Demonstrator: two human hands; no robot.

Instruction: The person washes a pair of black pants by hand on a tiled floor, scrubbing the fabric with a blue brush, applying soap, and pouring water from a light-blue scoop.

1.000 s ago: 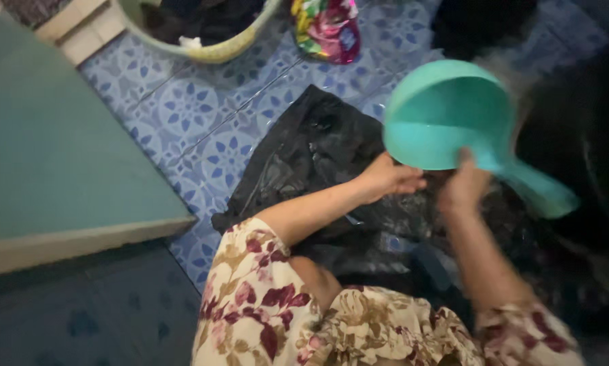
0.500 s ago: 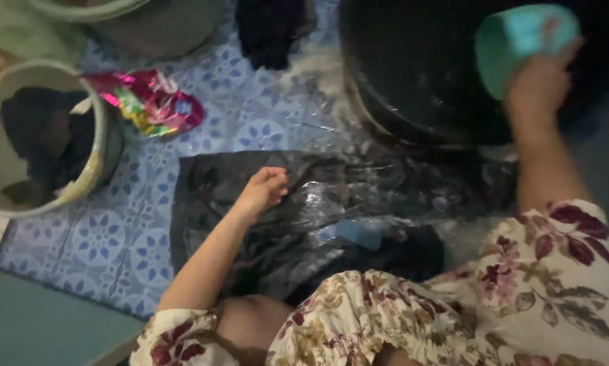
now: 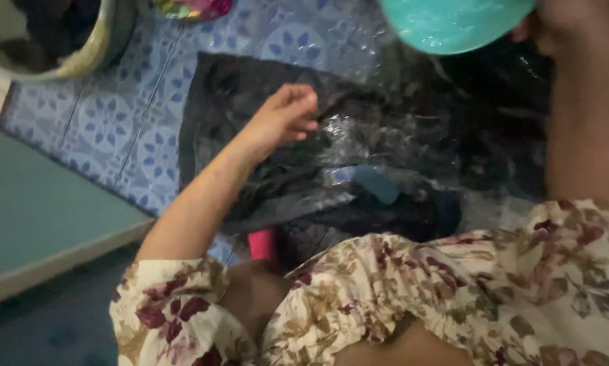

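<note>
A wet black garment [image 3: 264,169] lies spread on the blue patterned tile floor [image 3: 114,129]. My left hand [image 3: 287,115] rests on it with fingers curled, pressing the cloth. At the top right my right hand [image 3: 562,27] grips the handle end of a teal water dipper [image 3: 454,24], which hangs tilted above the garment. Shiny water pools on the cloth under the dipper. A small blue patch [image 3: 379,186] shows in the wet cloth.
A pale green basin [image 3: 81,57] with dark clothes stands at the top left. A colourful shiny packet [image 3: 192,8] lies beside it. A raised green step [image 3: 40,224] runs along the left. A pink object [image 3: 262,244] peeks out by my knee.
My right hand brought the dipper from the dark tub back over the garment. The view swung down and left. My left hand stayed on the cloth.
</note>
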